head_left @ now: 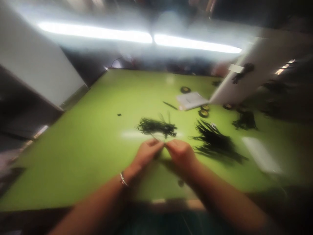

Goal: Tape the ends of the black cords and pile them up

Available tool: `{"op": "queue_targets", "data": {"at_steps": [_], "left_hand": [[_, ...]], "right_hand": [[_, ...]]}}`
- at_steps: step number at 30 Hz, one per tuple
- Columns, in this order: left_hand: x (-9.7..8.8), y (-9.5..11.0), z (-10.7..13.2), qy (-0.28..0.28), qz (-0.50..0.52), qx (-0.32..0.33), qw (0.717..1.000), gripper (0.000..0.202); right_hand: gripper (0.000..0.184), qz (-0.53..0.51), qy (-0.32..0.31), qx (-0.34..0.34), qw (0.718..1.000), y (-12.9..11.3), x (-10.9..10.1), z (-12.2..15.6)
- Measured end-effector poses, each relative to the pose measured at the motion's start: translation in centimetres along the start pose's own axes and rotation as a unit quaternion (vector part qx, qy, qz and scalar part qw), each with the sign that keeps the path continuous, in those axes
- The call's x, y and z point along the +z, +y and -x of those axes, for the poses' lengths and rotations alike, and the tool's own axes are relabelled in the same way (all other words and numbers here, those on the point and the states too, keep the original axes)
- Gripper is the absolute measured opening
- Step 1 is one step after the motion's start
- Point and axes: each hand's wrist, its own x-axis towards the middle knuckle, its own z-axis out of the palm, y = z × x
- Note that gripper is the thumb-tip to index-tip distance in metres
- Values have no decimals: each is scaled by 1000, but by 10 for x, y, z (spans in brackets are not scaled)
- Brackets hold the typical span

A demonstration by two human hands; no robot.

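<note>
My left hand and my right hand meet above the green table, fingertips almost touching. Each pinches the same thin dark cable, of which a short loop rises over the left fingers; its ends are blurred. Just beyond the fingertips lies a coiled bundle of black cables. To the right of my right hand, a larger pile of black cables is spread out, with loops at its far end. Motion blur hides the fine detail between the fingers.
On the green tabletop, rolls of black tape with yellow cores lie near a white paper pad and a pen. A white strip and another black cable bundle are at right. White panels flank the table.
</note>
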Motion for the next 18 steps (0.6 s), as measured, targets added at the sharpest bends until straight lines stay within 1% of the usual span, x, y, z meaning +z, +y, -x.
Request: {"op": "queue_targets", "data": {"at_steps": [1,2,3,4,6,8,10,12,13,14,16,18], "left_hand": [[1,1,1,8,3,1,1000,31],[2,3,1,16,12,1,1000,30],[4,5,2,25,26,-1,999,29],[5,6,3,34,43,-4,998,29],[8,10,5,51,69,-13,996,28],[10,11,6,59,75,-18,995,28],[11,10,7,67,65,-11,996,30],[11,8,7,71,43,3,997,31],[11,7,7,68,29,12,997,31],[10,7,7,64,15,22,998,32],[9,5,7,50,-9,37,998,32],[7,5,6,35,-24,42,998,32]], "right_hand": [[20,-32,7,9,999,1,0,-1],[16,-84,13,26,996,2,-1,-2],[15,-150,18,53,987,4,-3,-4],[19,-218,23,90,972,6,-4,-6],[26,-323,37,176,929,10,-8,-10],[31,-371,51,246,894,13,-11,-14],[31,-392,46,272,878,12,-10,-16],[28,-398,30,261,879,7,-7,-16],[25,-390,26,247,887,4,-5,-15],[21,-373,28,229,899,1,-2,-14],[11,-319,53,178,929,-3,5,-10],[8,-239,92,102,961,-4,10,-7]]}}
